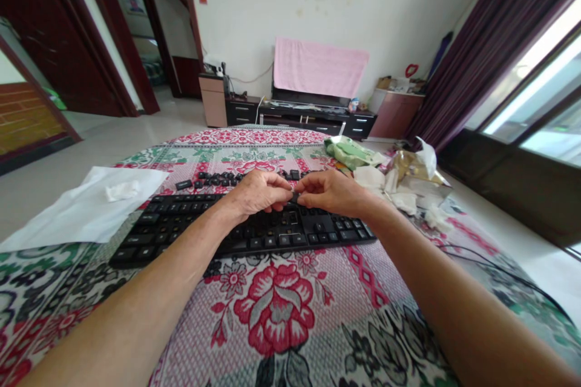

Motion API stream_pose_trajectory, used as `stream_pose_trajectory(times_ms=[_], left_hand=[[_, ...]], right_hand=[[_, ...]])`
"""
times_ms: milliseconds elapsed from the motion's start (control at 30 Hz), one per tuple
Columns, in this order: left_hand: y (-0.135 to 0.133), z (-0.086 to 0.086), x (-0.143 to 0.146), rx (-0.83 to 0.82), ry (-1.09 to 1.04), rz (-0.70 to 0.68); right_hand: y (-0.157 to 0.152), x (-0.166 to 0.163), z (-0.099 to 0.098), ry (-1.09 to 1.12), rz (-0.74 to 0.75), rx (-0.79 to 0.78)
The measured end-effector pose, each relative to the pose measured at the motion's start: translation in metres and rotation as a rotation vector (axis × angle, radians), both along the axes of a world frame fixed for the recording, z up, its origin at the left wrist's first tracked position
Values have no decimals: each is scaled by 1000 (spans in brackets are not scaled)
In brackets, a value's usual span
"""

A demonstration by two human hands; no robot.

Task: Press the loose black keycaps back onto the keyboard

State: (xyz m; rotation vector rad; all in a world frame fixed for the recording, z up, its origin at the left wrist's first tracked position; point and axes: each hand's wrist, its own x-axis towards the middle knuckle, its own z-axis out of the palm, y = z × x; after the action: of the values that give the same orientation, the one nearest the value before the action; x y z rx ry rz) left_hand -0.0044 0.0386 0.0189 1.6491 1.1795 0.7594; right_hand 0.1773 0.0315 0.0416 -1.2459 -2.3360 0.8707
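A black keyboard (pixel 254 244) lies across the patterned cloth, with gaps where several keycaps are off. Over its upper right part my left hand (pixel 261 190) and my right hand (pixel 331 190) come together, fingertips almost touching. Both are closed in a pinch. Something small and dark, with a pale speck by it, shows between the fingertips; its kind is too small to tell. Loose black keycaps (pixel 220 179) lie in a row behind the keyboard, partly hidden by my hands.
On the left, a white sheet (pixel 91 205) carries a crumpled tissue (pixel 122 191). A green packet (pixel 351 153), crumpled tissues (pixel 403 201) and a gold tissue box (pixel 415 172) stand at the right. A black cable (pixel 508 272) runs along the right side of the tablecloth (pixel 276 308).
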Motion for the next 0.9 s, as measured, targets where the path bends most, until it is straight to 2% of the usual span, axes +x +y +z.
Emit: stream_pose_trajectory(times_ms=[133,200,267,367,500,633,900], left_hand=[[0,1,-3,-94,58,-38],[-1,3,-6,-127,95,-85],[-4,6,-9,-164,156,-158],[-6,10,-13,-181,254,-258],[-6,10,-15,-119,324,-275],[-6,6,-14,-99,331,-300],[-5,1,-10,-76,276,-315]], right_hand=[[-9,-6,0,-103,-13,160],[-13,-8,0,-154,29,161],[-15,-10,1,-165,80,82],[-18,-11,1,-135,137,-119],[-16,-10,1,-102,154,-308],[-12,-7,-2,-113,173,-346],[-8,-6,-8,-124,168,-320]])
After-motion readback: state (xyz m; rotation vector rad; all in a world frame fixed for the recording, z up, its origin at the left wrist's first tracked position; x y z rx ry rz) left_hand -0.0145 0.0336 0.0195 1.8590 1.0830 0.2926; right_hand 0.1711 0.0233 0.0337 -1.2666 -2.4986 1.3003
